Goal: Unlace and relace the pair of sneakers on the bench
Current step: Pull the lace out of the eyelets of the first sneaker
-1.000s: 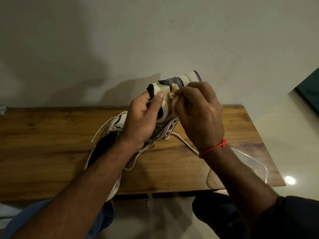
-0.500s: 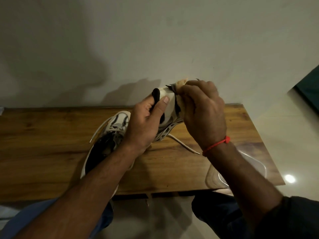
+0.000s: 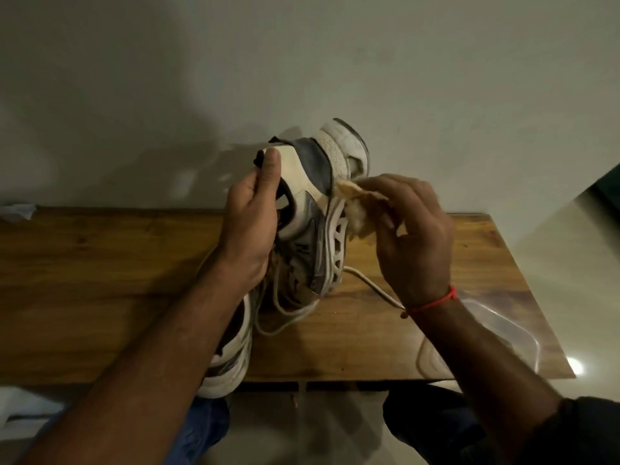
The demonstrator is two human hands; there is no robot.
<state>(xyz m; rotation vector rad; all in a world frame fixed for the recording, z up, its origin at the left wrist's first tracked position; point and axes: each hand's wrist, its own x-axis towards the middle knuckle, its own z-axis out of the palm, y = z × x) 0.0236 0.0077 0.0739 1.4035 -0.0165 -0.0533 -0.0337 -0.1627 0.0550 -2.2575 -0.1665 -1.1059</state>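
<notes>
A white and grey sneaker point(image 3: 315, 209) is held upright above the wooden bench point(image 3: 100, 280), heel end up. My left hand point(image 3: 251, 226) grips it at the collar, thumb on the heel. My right hand point(image 3: 412, 236) pinches a crumpled beige cloth point(image 3: 360, 213) against the sneaker's sole edge. Loose white laces point(image 3: 288, 313) hang from the sneaker onto the bench. A second white sneaker point(image 3: 231, 360) lies on the bench under my left forearm, mostly hidden.
A clear plastic container point(image 3: 503, 333) sits at the bench's right end under my right forearm. A white scrap point(image 3: 18, 211) lies at the far left edge. A plain wall stands right behind the bench. My knees are below the front edge.
My right hand has slid the cloth off the heel and down to the sole's side, uncovering the heel. The sneaker has turned a little in my left hand.
</notes>
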